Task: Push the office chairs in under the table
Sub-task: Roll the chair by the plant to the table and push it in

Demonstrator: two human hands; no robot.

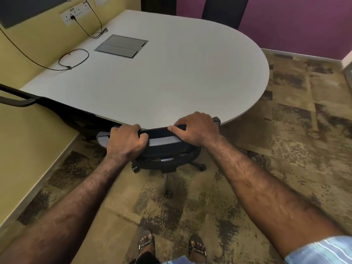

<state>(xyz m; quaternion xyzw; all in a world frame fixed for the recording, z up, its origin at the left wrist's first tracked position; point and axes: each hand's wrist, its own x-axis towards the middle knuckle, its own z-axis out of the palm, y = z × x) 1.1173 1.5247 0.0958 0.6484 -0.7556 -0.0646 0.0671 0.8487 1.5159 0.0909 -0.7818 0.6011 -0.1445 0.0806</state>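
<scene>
A black office chair (162, 139) stands at the near edge of the white rounded table (171, 82), its seat mostly hidden under the tabletop. Only the top of its backrest and its wheeled base (167, 168) show. My left hand (125, 141) grips the left end of the backrest top. My right hand (198, 128) grips the right end. A second dark chair (224, 10) stands at the far side of the table, against the purple wall. Part of another dark chair (17, 98) shows at the left edge.
A yellow partition wall (32, 134) runs along the left, close to the chair. Black cables (74, 59) and a grey cable hatch (122, 46) lie on the table. Patterned carpet (285, 130) spreads to the right. My sandalled feet (171, 246) stand behind the chair.
</scene>
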